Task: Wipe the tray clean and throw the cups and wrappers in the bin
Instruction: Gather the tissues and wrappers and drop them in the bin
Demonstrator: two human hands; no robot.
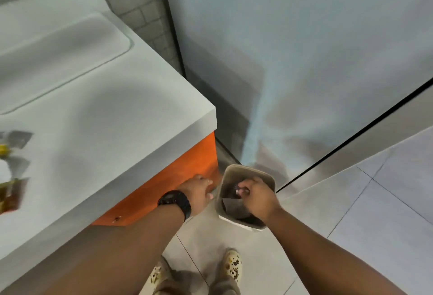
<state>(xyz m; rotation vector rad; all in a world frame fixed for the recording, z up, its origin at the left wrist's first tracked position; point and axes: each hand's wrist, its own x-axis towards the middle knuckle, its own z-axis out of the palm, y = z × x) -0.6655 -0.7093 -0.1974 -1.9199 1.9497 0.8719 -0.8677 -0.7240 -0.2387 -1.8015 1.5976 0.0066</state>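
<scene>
A beige square bin [230,168] stands on the floor by the corner of the counter, with dark rubbish inside. My right hand [257,200] hovers over its opening, fingers curled and pinching a small dark wrapper [237,188]; what it is exactly is too blurred to tell. My left hand [198,190], with a black watch on the wrist, reaches down between the orange cabinet side and the bin's left wall, fingers loosely straight. A pale tray [70,60] with rounded corners lies on the counter at upper left. Some wrappers [10,191] show at the far left edge.
The white counter [131,116] sticks out over an orange cabinet [178,177] left of the bin. A large grey appliance front [304,60] rises behind the bin. Pale floor tiles [351,212] spread to the right, and my feet stand below.
</scene>
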